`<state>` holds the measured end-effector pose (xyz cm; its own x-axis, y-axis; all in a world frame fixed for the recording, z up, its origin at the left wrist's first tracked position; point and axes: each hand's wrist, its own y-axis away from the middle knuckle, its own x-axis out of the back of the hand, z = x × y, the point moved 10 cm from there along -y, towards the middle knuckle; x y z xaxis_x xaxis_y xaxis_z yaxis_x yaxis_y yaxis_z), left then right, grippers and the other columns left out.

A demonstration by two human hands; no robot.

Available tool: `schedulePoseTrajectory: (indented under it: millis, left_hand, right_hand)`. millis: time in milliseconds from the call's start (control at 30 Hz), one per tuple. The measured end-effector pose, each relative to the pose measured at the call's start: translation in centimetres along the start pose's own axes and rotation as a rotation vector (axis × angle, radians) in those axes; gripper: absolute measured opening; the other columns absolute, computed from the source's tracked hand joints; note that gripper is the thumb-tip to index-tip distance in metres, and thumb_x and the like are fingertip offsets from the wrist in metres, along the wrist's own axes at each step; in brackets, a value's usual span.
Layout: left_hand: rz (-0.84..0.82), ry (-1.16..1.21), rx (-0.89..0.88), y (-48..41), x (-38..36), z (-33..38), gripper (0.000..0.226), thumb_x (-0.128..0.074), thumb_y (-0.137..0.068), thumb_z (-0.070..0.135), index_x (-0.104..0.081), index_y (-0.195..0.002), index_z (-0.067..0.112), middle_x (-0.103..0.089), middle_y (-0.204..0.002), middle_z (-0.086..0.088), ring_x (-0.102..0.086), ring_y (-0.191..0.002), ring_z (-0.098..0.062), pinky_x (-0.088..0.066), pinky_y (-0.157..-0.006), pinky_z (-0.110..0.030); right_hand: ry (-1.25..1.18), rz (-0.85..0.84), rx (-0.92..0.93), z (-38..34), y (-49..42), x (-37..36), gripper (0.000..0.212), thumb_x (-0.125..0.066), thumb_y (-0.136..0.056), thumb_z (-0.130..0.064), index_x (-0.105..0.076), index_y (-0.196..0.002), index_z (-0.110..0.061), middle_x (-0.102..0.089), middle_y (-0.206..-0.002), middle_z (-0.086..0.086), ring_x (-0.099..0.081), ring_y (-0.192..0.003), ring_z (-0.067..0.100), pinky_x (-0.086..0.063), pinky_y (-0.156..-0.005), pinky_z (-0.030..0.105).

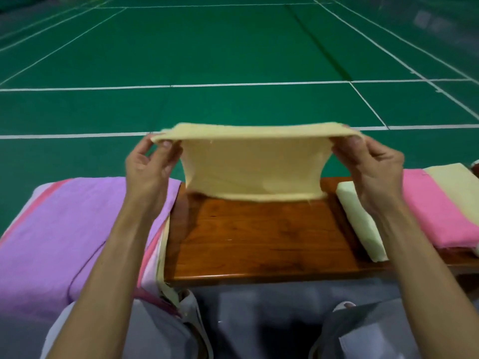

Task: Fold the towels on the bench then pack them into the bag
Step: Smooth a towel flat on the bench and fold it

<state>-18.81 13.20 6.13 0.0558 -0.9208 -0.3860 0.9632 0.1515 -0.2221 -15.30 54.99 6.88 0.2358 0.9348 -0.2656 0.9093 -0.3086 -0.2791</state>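
A pale yellow towel (254, 167) hangs doubled over in the air above the brown wooden bench (259, 239). My left hand (149, 167) pinches its upper left corner and my right hand (373, 167) pinches its upper right corner. The towel's lower edge hovers just over the bench top. A flat pile of towels with a purple one (77, 229) on top lies at the left end of the bench. At the right lie a folded cream towel (360, 221), a folded pink towel (440, 211) and a pale yellow towel (456, 182). No bag is in view.
The bench stands at the edge of a green sports court (233, 60) with white lines. My knees in grey trousers (160, 330) are below the bench's near edge.
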Motion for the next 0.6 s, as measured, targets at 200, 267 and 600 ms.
schedulePoseTrajectory:
  millis: [200, 267, 600]
  left_hand:
    - [-0.155, -0.137, -0.002, 2.2, 1.3, 3.2, 0.034, -0.094, -0.062, 0.041, -0.083, -0.085, 0.02, -0.077, -0.09, 0.0, -0.071, -0.095, -0.018, -0.056, -0.1, -0.038]
    - [-0.231, -0.315, 0.107, 3.6, 2.3, 1.8, 0.048, -0.097, -0.051, 0.053, -0.083, -0.08, 0.016, -0.078, -0.083, -0.006, -0.073, -0.083, -0.02, -0.061, -0.088, -0.033]
    - [-0.926, -0.994, 0.967, 12.7, 5.1, -8.7, 0.015, -0.084, -0.085, 0.016, -0.082, -0.095, 0.005, -0.078, -0.094, -0.021, -0.076, -0.092, -0.037, -0.058, -0.074, -0.032]
  right_hand:
    - [0.1, -0.16, 0.053, -4.1, 1.4, 0.1, 0.023, -0.078, -0.083, -0.031, -0.083, -0.1, -0.016, -0.078, -0.106, 0.01, -0.071, -0.107, 0.036, -0.057, -0.096, 0.043]
    - [0.269, -0.325, -0.057, -3.4, 2.6, 0.1, 0.014, -0.075, -0.083, -0.02, -0.083, -0.092, -0.012, -0.078, -0.093, 0.017, -0.076, -0.086, 0.028, -0.06, -0.082, 0.033]
    - [0.942, -1.098, -0.879, 6.9, 12.1, 1.7, 0.014, -0.073, -0.093, -0.028, -0.082, -0.095, -0.018, -0.079, -0.092, 0.015, -0.077, -0.091, 0.032, -0.058, -0.079, 0.034]
